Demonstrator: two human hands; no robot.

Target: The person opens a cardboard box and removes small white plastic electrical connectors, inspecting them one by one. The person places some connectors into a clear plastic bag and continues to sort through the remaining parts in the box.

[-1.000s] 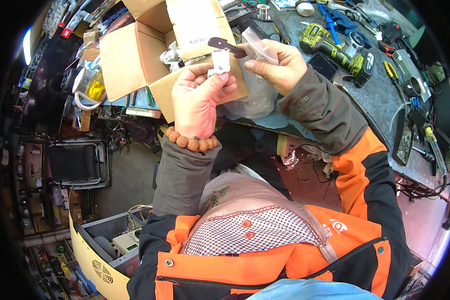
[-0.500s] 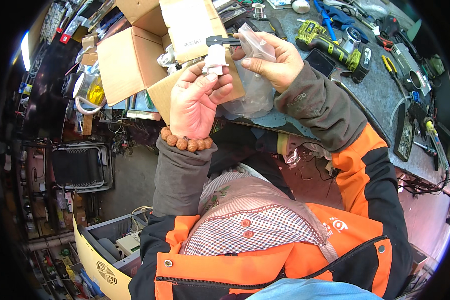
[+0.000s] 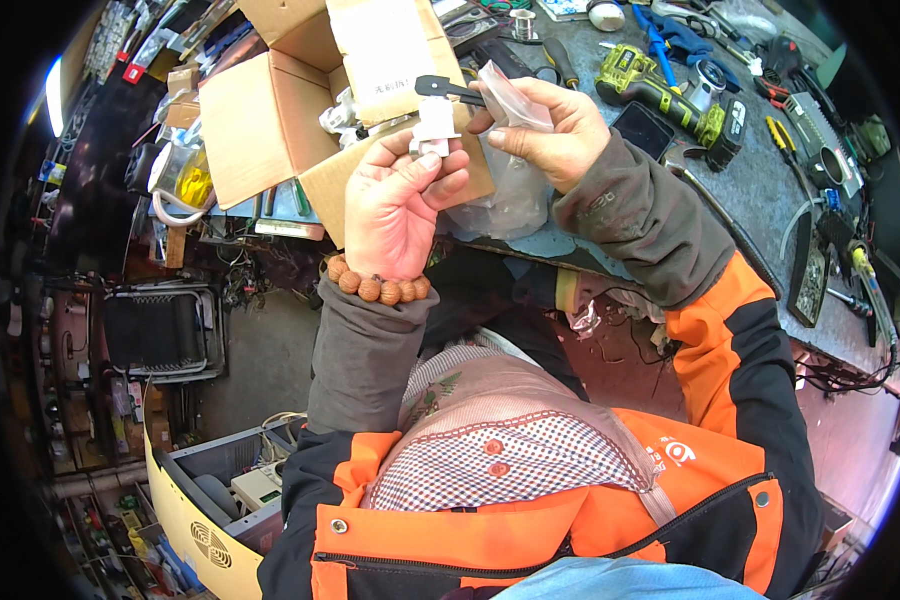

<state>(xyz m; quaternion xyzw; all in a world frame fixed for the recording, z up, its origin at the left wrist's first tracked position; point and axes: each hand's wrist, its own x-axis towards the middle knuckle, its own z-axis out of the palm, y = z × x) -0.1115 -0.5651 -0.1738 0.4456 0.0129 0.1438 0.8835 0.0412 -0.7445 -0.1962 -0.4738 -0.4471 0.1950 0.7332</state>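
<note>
The left hand (image 3: 398,195) pinches a white part (image 3: 434,122) between thumb and fingers, raised in front of an open box (image 3: 248,125). The right hand (image 3: 560,135) grips a clear bag (image 3: 518,106) and, it seems, a dark strip (image 3: 450,89) whose end reaches the white part's top; whether they touch is unclear. A steady pinch low on the part, with the bag kept off it, should help.

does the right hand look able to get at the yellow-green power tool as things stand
Probably yes: the yellow-green power tool lies uncovered on the bench, near the right hand. That hand would likely have to release the plastic bag first.
</note>
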